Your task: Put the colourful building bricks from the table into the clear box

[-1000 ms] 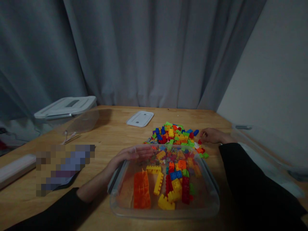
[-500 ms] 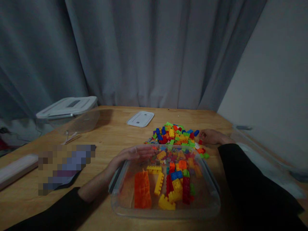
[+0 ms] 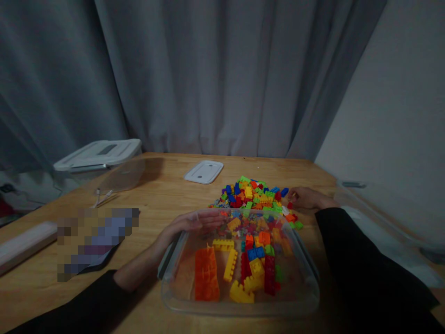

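My left hand (image 3: 200, 221) lies along the far left side of a clear plastic box (image 3: 239, 308), its fingers stretched out and partly seen through the box wall. Inside the box are an orange building block plate (image 3: 206, 276), several yellow blocks (image 3: 230, 265), a dark red block (image 3: 270, 274) and a blue block (image 3: 256, 253). Beyond it spreads a heap of coloured building blocks (image 3: 257, 197). At the right edge of this heap rests my right hand (image 3: 303, 198), fingers curled in beside a small red block (image 3: 289, 205); anything between the fingertips is hidden.
A white lid (image 3: 204, 172) lies flat near the back. At the left stand a lidded clear bin (image 3: 100, 162), a white cable (image 3: 102, 199), a pixelated flat item (image 3: 100, 243) and a long pale box (image 3: 26, 243). Another clear container (image 3: 385, 222) is on the right.
The view has shifted very slightly. Both hands, the box and the blocks keep their places.
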Action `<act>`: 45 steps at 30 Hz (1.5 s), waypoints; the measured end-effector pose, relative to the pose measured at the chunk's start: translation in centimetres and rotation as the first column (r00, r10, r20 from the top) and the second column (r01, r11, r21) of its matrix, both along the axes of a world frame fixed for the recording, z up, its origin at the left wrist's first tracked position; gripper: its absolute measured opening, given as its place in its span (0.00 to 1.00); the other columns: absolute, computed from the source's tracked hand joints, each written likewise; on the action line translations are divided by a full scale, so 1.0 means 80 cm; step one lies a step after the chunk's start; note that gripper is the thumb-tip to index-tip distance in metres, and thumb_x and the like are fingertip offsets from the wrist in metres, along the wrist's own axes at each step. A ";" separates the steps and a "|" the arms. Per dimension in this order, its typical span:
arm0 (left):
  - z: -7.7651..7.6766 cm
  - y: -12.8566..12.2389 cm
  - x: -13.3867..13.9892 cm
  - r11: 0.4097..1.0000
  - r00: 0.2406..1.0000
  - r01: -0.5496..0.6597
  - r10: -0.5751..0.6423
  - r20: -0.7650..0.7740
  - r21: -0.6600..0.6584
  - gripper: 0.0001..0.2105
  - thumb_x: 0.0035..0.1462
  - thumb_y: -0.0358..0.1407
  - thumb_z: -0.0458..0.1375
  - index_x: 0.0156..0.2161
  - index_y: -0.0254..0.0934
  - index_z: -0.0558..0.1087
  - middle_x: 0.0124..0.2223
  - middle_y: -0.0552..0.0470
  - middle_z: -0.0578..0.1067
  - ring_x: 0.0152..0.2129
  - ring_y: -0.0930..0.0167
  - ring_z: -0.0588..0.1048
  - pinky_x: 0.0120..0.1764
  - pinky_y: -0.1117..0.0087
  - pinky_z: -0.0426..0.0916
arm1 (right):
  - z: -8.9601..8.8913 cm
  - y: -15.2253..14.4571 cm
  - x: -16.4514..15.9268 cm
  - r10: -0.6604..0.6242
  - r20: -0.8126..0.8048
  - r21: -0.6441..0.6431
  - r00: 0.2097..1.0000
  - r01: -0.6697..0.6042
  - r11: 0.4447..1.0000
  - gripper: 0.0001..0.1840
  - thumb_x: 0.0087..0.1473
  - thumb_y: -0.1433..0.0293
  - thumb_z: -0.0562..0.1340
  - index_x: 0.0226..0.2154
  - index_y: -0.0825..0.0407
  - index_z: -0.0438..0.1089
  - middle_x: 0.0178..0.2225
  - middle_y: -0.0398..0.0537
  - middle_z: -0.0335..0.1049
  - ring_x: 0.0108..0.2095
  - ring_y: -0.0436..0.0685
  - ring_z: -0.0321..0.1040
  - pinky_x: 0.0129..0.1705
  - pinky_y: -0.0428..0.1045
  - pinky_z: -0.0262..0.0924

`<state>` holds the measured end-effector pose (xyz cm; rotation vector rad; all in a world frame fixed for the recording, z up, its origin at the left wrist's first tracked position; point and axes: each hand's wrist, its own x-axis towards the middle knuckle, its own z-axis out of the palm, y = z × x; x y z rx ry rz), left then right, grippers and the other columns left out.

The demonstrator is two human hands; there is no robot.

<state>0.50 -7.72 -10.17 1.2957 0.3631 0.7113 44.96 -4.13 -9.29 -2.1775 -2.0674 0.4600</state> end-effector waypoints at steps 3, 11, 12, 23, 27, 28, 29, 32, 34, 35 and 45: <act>-0.003 0.003 0.000 1.000 1.000 0.000 0.000 -0.019 -0.006 0.23 0.61 0.34 0.51 0.59 0.38 0.76 0.65 0.44 0.73 0.66 0.52 0.66 0.69 0.43 0.49 | 0.000 0.001 0.001 -0.004 -0.001 0.002 1.000 0.004 1.000 0.09 0.44 0.74 0.64 0.33 0.52 0.76 0.32 0.48 0.78 0.33 0.56 0.70 0.35 0.49 0.60; -0.008 0.006 0.003 0.999 1.000 0.004 -0.003 0.023 -0.034 0.22 0.59 0.33 0.52 0.57 0.39 0.78 0.62 0.44 0.77 0.63 0.53 0.70 0.68 0.41 0.52 | -0.001 0.004 0.004 -0.007 -0.002 0.014 1.000 0.007 1.000 0.11 0.45 0.76 0.63 0.34 0.52 0.76 0.35 0.48 0.80 0.36 0.57 0.73 0.36 0.48 0.61; -0.007 0.007 0.002 0.999 1.000 -0.003 0.003 0.010 -0.036 0.22 0.59 0.33 0.52 0.57 0.39 0.78 0.62 0.44 0.77 0.63 0.53 0.69 0.68 0.41 0.52 | -0.001 0.005 0.004 -0.010 0.000 0.016 1.000 0.010 1.000 0.11 0.46 0.76 0.63 0.34 0.52 0.76 0.34 0.49 0.80 0.36 0.57 0.73 0.36 0.48 0.61; -0.017 0.009 -0.005 0.999 1.000 -0.016 0.016 0.009 -0.046 0.22 0.63 0.31 0.52 0.59 0.37 0.76 0.66 0.43 0.73 0.65 0.54 0.67 0.69 0.44 0.52 | 0.031 -0.003 -0.014 0.034 0.001 0.106 0.999 -0.034 0.994 0.14 0.49 0.74 0.67 0.42 0.52 0.74 0.40 0.53 0.80 0.37 0.58 0.74 0.36 0.48 0.64; -0.013 0.006 -0.005 0.999 1.000 -0.021 0.021 -0.001 -0.043 0.22 0.62 0.31 0.52 0.59 0.37 0.76 0.65 0.42 0.73 0.65 0.54 0.68 0.69 0.44 0.51 | 0.056 -0.016 -0.037 0.143 0.013 0.187 0.990 -0.143 0.972 0.13 0.56 0.68 0.66 0.45 0.52 0.73 0.41 0.53 0.79 0.37 0.57 0.74 0.37 0.48 0.65; -0.011 0.005 -0.005 0.999 1.000 -0.016 0.016 -0.004 -0.040 0.22 0.62 0.32 0.52 0.59 0.37 0.76 0.65 0.43 0.73 0.65 0.54 0.68 0.69 0.44 0.52 | 0.064 -0.021 -0.046 0.170 0.013 0.203 0.985 -0.169 0.964 0.13 0.57 0.66 0.66 0.45 0.51 0.73 0.41 0.53 0.79 0.38 0.58 0.74 0.37 0.48 0.65; -0.008 0.004 -0.004 0.999 1.000 -0.011 0.011 -0.005 -0.035 0.22 0.62 0.32 0.52 0.58 0.38 0.76 0.65 0.43 0.74 0.64 0.54 0.68 0.69 0.43 0.52 | 0.071 -0.027 -0.055 0.196 0.010 0.216 0.981 -0.193 0.957 0.13 0.58 0.65 0.65 0.45 0.51 0.73 0.42 0.52 0.79 0.39 0.57 0.75 0.38 0.48 0.65; -0.003 0.001 -0.003 1.000 1.000 -0.005 0.005 -0.002 0.000 0.21 0.62 0.33 0.52 0.56 0.40 0.78 0.63 0.45 0.75 0.64 0.53 0.69 0.68 0.44 0.53 | 0.093 -0.047 -0.083 0.277 0.008 0.265 0.961 -0.269 0.926 0.13 0.59 0.65 0.64 0.46 0.52 0.73 0.43 0.52 0.79 0.40 0.58 0.74 0.40 0.49 0.65; -0.002 0.002 -0.003 1.000 1.000 -0.020 0.020 -0.002 0.020 0.20 0.61 0.33 0.53 0.55 0.40 0.79 0.63 0.46 0.76 0.64 0.53 0.69 0.69 0.44 0.52 | 0.106 -0.061 -0.100 0.314 0.014 0.287 0.949 -0.304 0.908 0.15 0.60 0.65 0.63 0.49 0.52 0.73 0.45 0.52 0.78 0.41 0.57 0.74 0.41 0.49 0.65; -0.003 0.002 -0.004 0.999 1.000 -0.025 0.025 -0.008 0.021 0.20 0.61 0.33 0.53 0.56 0.40 0.79 0.63 0.45 0.76 0.64 0.54 0.68 0.69 0.44 0.51 | 0.111 -0.068 -0.108 0.327 0.015 0.298 0.945 -0.316 0.901 0.16 0.60 0.66 0.63 0.50 0.52 0.73 0.46 0.52 0.78 0.41 0.57 0.74 0.41 0.49 0.65; -0.002 0.002 -0.003 1.000 1.000 -0.013 0.013 -0.015 -0.008 0.21 0.62 0.34 0.53 0.58 0.37 0.77 0.65 0.43 0.74 0.65 0.54 0.68 0.70 0.44 0.48 | 0.135 -0.125 -0.164 0.522 -0.013 0.336 0.853 -0.488 0.806 0.20 0.62 0.61 0.64 0.55 0.48 0.72 0.52 0.50 0.76 0.47 0.59 0.72 0.48 0.51 0.64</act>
